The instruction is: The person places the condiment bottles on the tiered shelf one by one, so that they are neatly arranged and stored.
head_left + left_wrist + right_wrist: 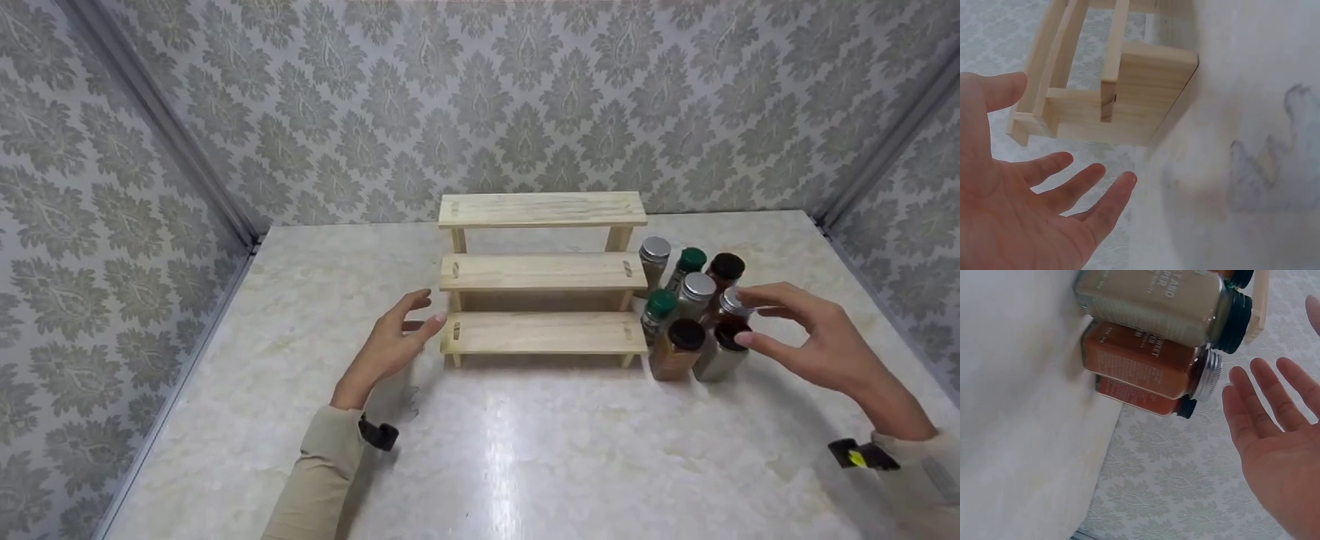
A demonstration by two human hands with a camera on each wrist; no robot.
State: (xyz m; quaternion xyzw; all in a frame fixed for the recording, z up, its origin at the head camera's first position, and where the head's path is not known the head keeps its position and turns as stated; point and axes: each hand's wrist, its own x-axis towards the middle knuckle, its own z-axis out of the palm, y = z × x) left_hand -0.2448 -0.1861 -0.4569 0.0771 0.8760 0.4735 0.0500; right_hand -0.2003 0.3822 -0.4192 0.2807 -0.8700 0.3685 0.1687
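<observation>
A light wooden three-tier shelf rack [541, 271] stands on the table. Beside its left end is my left hand [390, 341], fingers relaxed and apart, holding nothing; its palm also shows near the rack in the left wrist view. Several square glass spice jars crowd together at the rack's right end. My right hand [817, 341] hovers at their right side, thumb and fingers spread around a black-lidded jar of pale seasoning [1151, 306]. In the right wrist view its fingers are apart from the lids. Behind that jar are a silver-lidded orange jar [1137, 357] and a red jar [1134, 396].
The pale marbled table [262, 360] is bordered by patterned wall panels [525, 97] at the back and both sides. Other jars include one with a green lid [661, 302] and a brown one with a black lid [675, 361], close to the rack's front right leg.
</observation>
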